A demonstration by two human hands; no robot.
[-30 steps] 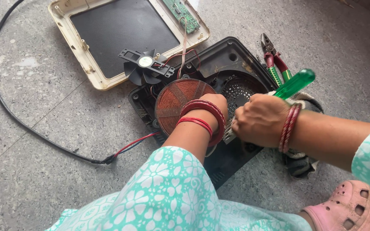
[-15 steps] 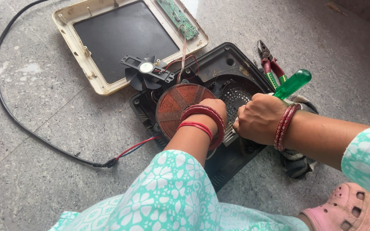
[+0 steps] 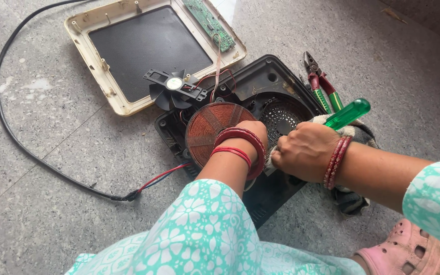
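Down low, right hand (image 3: 304,151) gripping screwdriver (image 3: 347,114), pliers (image 3: 322,84) just beyond.

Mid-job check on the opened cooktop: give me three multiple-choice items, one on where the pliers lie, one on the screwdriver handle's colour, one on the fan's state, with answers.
1. Where do the pliers lie?
A. on the floor beside the black base's far right edge
B. inside the cream top cover
C. on the copper coil

2. What colour is the screwdriver handle in the right hand?
A. yellow
B. clear green
C. black

3. What state is the fan in?
A. seated in the round grille
B. out of its seat, lying across the gap between cover and base, wires attached
C. held in the left hand

Answers: 1 A, they rest on the grey floor by the black base. 2 B, the handle juts out green above the fist. 3 B, the grille shows bare.
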